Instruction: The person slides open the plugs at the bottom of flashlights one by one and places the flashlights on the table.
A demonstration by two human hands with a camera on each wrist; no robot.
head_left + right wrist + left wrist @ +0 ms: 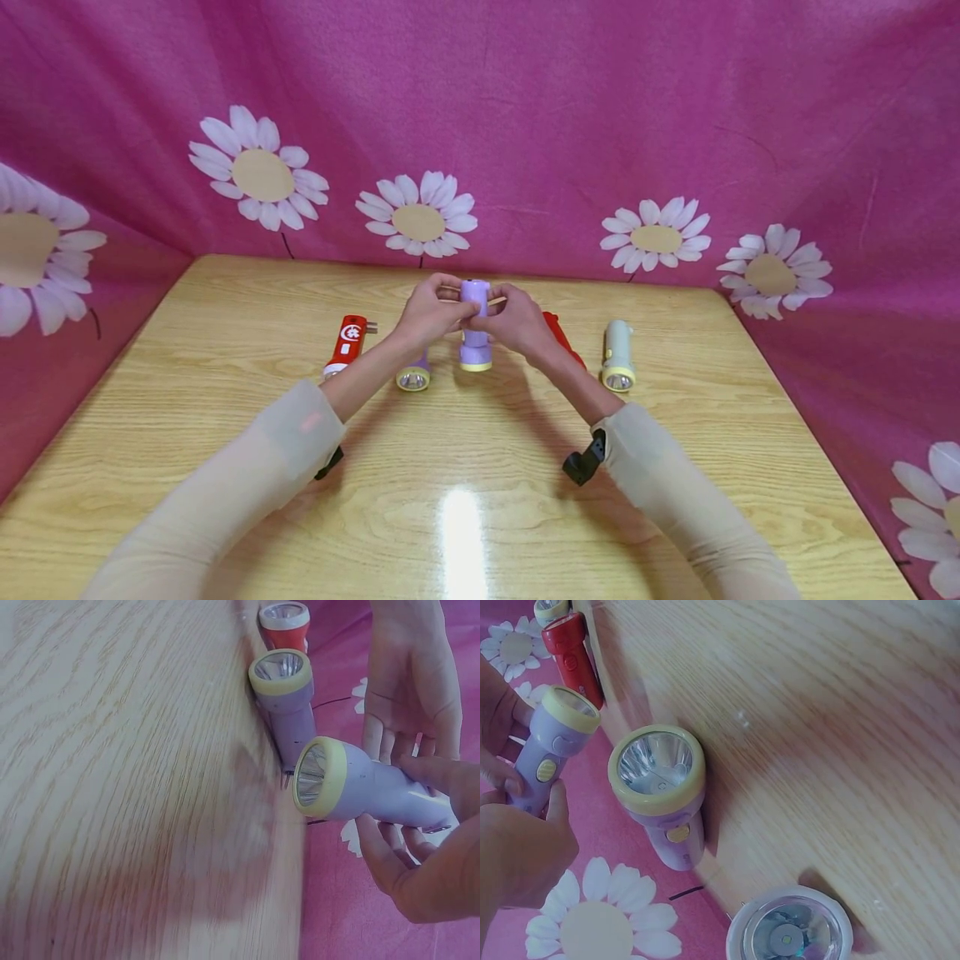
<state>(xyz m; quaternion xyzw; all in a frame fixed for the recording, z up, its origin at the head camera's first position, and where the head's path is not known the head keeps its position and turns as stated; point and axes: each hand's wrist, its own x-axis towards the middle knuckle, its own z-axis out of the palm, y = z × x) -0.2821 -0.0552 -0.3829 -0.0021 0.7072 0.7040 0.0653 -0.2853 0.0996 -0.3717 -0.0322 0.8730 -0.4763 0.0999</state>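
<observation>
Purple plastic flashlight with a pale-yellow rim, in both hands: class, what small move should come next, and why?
Probably lower this purple plastic flashlight onto the wooden table: the left hand and right hand hold it raised, and there seems room between the other purple flashlight and the red plastic flashlight on the right.

The near tabletop (405,467) allows passage between the forearms (367,382); farther back, flashlights (618,354) obstruct.

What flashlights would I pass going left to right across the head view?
Red-and-white flashlight, standing purple flashlight, held purple flashlight, partly hidden red flashlight, pale gray-green flashlight.
</observation>
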